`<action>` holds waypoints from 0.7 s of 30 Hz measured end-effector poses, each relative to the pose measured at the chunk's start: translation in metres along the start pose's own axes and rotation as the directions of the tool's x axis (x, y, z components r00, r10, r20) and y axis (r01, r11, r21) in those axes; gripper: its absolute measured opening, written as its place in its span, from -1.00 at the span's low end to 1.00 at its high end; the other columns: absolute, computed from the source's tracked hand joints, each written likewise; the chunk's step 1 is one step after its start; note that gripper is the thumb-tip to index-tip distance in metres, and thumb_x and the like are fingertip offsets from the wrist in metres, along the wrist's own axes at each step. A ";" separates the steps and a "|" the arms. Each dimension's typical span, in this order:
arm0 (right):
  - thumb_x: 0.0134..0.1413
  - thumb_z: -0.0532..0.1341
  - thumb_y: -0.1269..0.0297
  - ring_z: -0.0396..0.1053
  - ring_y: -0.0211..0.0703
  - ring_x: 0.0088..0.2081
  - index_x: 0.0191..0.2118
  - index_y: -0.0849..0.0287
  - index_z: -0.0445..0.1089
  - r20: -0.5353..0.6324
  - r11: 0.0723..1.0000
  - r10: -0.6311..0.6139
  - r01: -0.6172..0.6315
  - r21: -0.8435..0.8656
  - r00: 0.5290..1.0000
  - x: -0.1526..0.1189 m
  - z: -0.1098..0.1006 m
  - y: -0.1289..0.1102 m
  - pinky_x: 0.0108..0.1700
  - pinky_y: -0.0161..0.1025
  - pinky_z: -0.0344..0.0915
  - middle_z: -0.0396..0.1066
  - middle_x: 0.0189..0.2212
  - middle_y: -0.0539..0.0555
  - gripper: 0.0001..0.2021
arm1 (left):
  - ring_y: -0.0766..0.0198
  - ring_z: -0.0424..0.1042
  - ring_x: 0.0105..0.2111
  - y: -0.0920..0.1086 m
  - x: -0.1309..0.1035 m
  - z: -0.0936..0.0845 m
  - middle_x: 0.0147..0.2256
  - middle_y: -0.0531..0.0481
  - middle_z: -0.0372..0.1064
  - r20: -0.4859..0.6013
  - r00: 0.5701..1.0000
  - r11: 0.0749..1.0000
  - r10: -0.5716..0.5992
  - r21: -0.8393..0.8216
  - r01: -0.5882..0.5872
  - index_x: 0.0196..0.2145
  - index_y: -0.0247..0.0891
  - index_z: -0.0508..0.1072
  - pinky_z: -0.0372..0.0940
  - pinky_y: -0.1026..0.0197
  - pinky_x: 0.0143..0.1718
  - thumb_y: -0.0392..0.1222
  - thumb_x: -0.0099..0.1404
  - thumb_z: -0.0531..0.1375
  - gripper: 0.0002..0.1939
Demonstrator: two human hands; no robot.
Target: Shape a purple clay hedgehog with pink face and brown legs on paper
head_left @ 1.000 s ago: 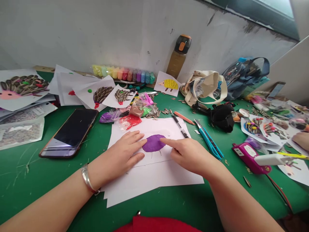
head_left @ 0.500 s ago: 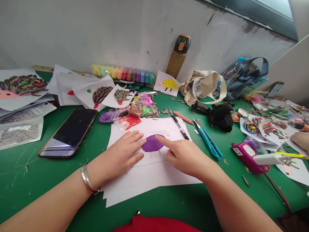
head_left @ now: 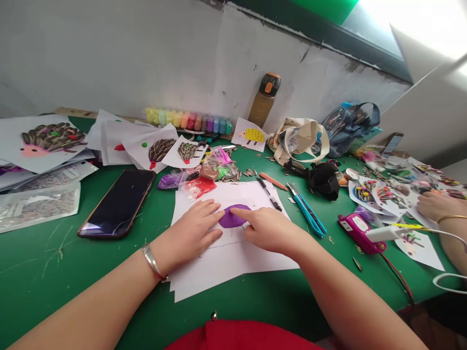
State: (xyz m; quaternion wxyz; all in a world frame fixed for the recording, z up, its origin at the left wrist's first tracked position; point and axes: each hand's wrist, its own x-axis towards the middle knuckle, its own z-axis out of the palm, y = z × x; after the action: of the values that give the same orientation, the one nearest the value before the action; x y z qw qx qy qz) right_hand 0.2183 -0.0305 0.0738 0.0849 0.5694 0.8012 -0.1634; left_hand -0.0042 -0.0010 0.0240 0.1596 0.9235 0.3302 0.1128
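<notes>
Purple clay lies flat on white paper between the hands, left hand flat at its edge, fingers slightly apart, empty, probably to steady the sheet. Right hand has its index finger out on the clay, likely to press with one tip; others curled, cannot tell if around anything. Versus a second ago, fingertip sits farther left, and more of a co-worker's hand shows
</notes>
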 end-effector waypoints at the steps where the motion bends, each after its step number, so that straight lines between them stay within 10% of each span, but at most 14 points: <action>1: 0.11 0.00 0.35 0.46 0.04 -0.15 0.32 -0.04 0.12 -0.001 1.000 0.021 -0.021 -0.007 1.000 0.000 0.000 0.000 -0.30 -0.21 0.14 0.54 -0.10 0.12 -0.38 | -0.03 0.15 0.24 0.000 0.000 0.000 0.20 -0.19 0.25 -0.005 1.000 1.000 0.003 -0.001 -0.003 0.18 -0.26 0.33 0.10 -0.10 0.26 -0.09 0.42 0.05 -0.57; 21: 0.10 -0.01 0.39 0.42 -0.08 -0.23 0.26 -0.05 0.24 -0.078 0.974 0.172 -0.157 0.166 0.982 0.001 0.000 0.009 -0.29 -0.27 0.15 0.54 -0.21 0.06 -0.41 | -0.05 0.17 0.23 0.001 -0.002 0.002 0.19 -0.20 0.27 -0.047 0.999 0.999 -0.006 -0.035 0.005 0.15 -0.25 0.37 0.13 -0.12 0.25 -0.12 0.40 0.09 -0.60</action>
State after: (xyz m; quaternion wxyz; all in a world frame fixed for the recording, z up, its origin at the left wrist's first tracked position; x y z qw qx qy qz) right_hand 0.2266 -0.0263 0.0721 0.0155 0.6457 0.7387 -0.1928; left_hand -0.0048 -0.0033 0.0225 0.1682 0.9168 0.3343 0.1396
